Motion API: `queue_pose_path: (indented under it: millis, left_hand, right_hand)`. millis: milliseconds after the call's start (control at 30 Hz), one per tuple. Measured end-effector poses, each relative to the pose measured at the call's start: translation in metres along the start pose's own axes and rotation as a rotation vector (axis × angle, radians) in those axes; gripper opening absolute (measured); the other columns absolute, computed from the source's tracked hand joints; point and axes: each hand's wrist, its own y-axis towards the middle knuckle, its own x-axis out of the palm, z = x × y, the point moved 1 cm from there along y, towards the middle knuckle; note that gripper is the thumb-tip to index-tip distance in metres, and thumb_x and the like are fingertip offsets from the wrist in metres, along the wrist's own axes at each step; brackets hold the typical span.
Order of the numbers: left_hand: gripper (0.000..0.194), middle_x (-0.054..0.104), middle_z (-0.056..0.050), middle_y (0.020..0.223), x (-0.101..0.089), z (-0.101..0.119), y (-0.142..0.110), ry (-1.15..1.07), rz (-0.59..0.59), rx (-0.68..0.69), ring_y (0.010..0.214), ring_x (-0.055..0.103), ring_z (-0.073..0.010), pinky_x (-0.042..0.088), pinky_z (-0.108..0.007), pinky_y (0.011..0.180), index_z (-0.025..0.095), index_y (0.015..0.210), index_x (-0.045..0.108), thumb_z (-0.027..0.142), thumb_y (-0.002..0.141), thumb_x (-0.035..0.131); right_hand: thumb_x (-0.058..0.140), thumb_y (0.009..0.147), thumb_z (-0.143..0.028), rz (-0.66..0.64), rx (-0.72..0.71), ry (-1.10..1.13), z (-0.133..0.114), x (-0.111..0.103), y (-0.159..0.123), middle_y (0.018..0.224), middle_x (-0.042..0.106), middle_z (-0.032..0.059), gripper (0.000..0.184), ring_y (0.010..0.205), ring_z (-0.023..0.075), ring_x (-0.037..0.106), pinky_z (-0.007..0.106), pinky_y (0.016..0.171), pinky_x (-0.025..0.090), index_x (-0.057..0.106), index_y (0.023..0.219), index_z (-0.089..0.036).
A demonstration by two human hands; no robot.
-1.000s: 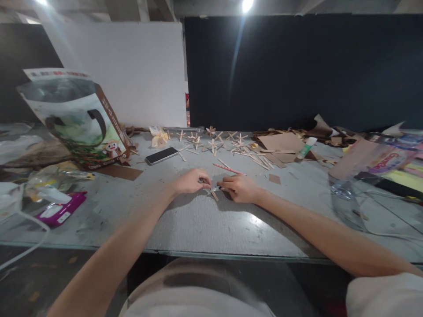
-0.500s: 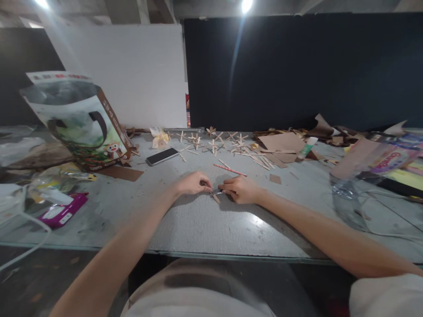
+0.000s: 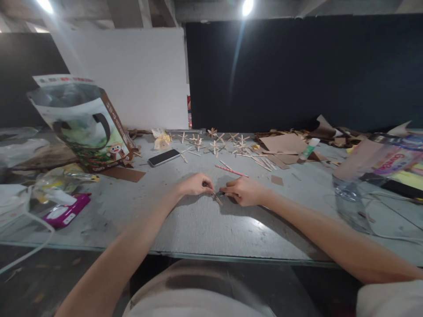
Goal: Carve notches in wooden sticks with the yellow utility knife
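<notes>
My left hand (image 3: 197, 184) is closed, thumb and forefinger pinching thin brown cardboard strips (image 3: 217, 199) just above the grey table (image 3: 191, 229). One strip's end sticks out toward the right. Across a small gap, my right hand (image 3: 245, 192) rests on the table with its fingers curled. A small dark tip shows at those fingertips, too small to make out. Behind my hands lies a red-and-white patterned pencil-like stick (image 3: 231, 171). Several crossed, star-like strip pieces (image 3: 215, 147) stand farther back.
Left of centre are a phone (image 3: 164, 157), a large printed bag (image 3: 89, 132) and a purple-and-white device (image 3: 69, 211). To the right are cardboard sheets (image 3: 280, 143), a glue stick (image 3: 309, 149), a small cardboard square (image 3: 276, 180) and a clear plastic container (image 3: 350, 207).
The piece at my right fingertips has come away from the strips, leaving a gap. The strips have turned slightly in my left hand. The whole view has shifted a little.
</notes>
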Motion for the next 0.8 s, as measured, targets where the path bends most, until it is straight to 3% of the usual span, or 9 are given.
queue_pose_path:
  millis: [233,500,667,800]
  left_hand:
    - [0.010,0.069,-0.001,0.069,0.002,-0.001,0.002,0.024,-0.011,0.023,0.069,0.057,-0.0158,0.040,-0.027,0.067,0.019,0.067,0.076,0.028,0.072,0.079]
    - [0.011,0.071,-0.003,0.069,-0.014,-0.016,-0.004,0.041,0.049,-0.050,0.071,0.061,-0.0173,0.044,-0.028,0.070,0.018,0.068,0.076,0.028,0.072,0.072]
    - [0.015,0.074,-0.004,0.075,-0.018,-0.015,-0.008,0.022,0.054,-0.067,0.073,0.062,-0.0180,0.044,-0.028,0.070,0.017,0.073,0.078,0.032,0.073,0.074]
    - [0.020,0.070,-0.001,0.074,-0.017,-0.008,-0.011,-0.023,0.085,-0.060,0.071,0.060,-0.0162,0.044,-0.027,0.069,0.018,0.087,0.078,0.034,0.078,0.069]
  right_hand:
    - [0.055,0.100,-0.017,0.006,-0.043,0.000,-0.001,-0.005,-0.003,0.076,0.069,0.0047,0.025,0.056,0.0132,0.047,0.033,0.055,0.020,0.078,0.111,-0.019]
    - [0.055,0.100,-0.016,-0.001,-0.098,0.021,-0.005,-0.005,-0.021,0.081,0.070,0.0045,0.036,0.056,0.0126,0.047,0.032,0.055,0.024,0.073,0.131,-0.021]
    - [0.050,0.104,-0.018,0.059,-0.129,0.028,-0.003,0.000,-0.021,0.080,0.068,0.0044,0.036,0.060,0.0138,0.050,0.030,0.058,0.029,0.072,0.132,-0.020]
    - [0.046,0.107,-0.019,0.142,-0.087,-0.031,-0.002,0.007,-0.016,0.084,0.068,0.0054,0.037,0.064,0.0142,0.055,0.029,0.061,0.035,0.070,0.136,-0.018]
